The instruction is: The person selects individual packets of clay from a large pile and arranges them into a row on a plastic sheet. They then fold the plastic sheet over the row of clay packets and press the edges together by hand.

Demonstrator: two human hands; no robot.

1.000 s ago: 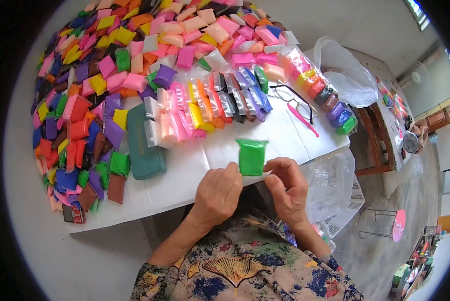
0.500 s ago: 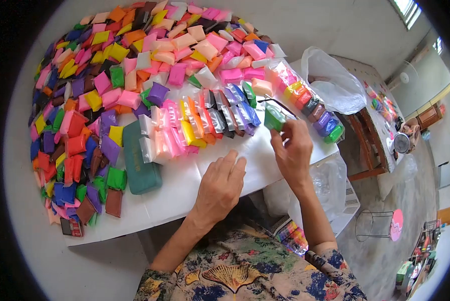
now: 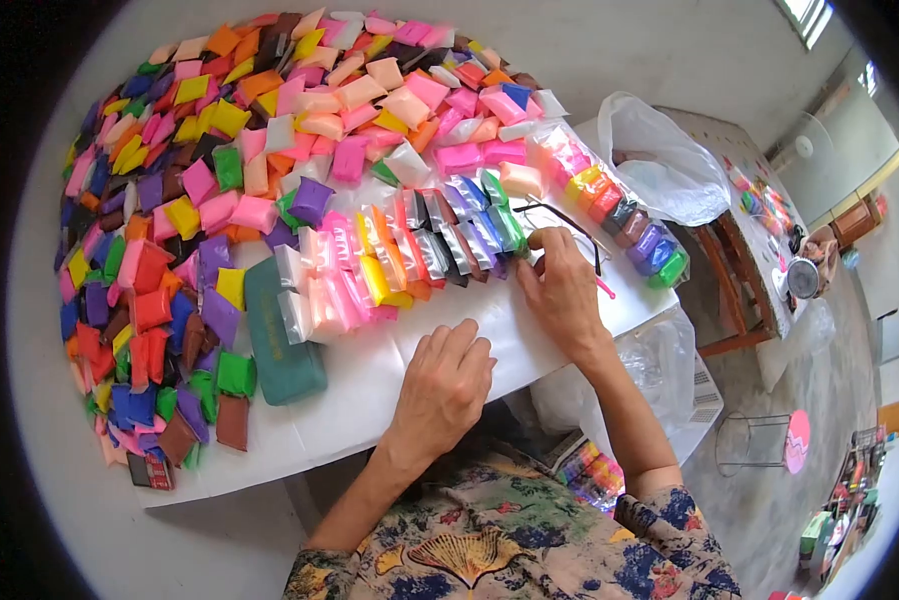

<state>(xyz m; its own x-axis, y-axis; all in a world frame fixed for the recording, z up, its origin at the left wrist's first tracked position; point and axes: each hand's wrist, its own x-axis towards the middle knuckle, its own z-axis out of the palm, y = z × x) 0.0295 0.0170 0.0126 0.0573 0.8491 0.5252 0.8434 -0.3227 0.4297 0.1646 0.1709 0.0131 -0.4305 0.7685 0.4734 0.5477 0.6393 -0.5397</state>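
Now right hand (image 3: 559,292) has brought green packet (image 3: 508,230) to row (image 3: 406,256).

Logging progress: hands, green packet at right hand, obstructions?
Right hand at green packet, right end of front row. Left hand clear of packets, nothing visible in it. Glasses close beside right hand, partly behind it.

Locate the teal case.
In the head view, left of centre, the teal case lies on the white tabletop between the loose packet pile and the packet rows.
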